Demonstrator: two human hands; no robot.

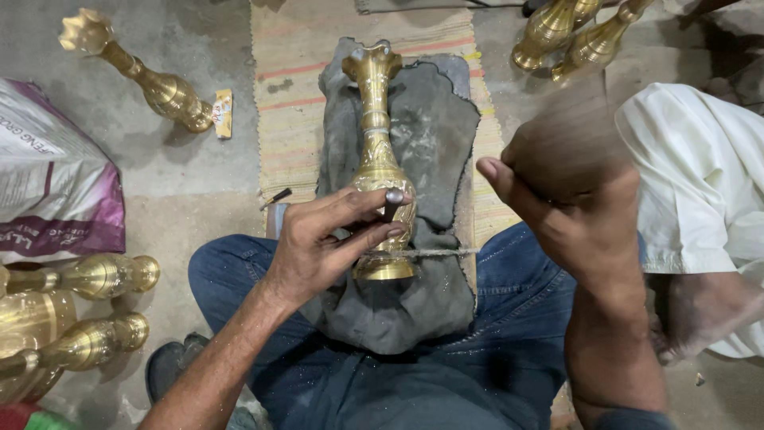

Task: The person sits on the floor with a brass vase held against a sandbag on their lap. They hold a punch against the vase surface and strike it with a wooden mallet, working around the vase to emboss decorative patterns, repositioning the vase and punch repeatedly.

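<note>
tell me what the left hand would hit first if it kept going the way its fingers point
Probably the lower body of the engraved golden brass vase lying on the dark grey cloth pad. The left hand holds a small dark metal punch against it, so little or no gap is visible.

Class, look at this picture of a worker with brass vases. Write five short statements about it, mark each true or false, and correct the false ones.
1. A brass vase lies on a dark grey cloth. True.
2. The left hand holds a thin dark tool against the vase. True.
3. The right hand grips the vase's neck. False: it is raised to the right, clear of the vase and blurred.
4. The person wears blue jeans. True.
5. No other vases are in view. False: one vase on the floor lies upper left, and more show at the edges.
</note>
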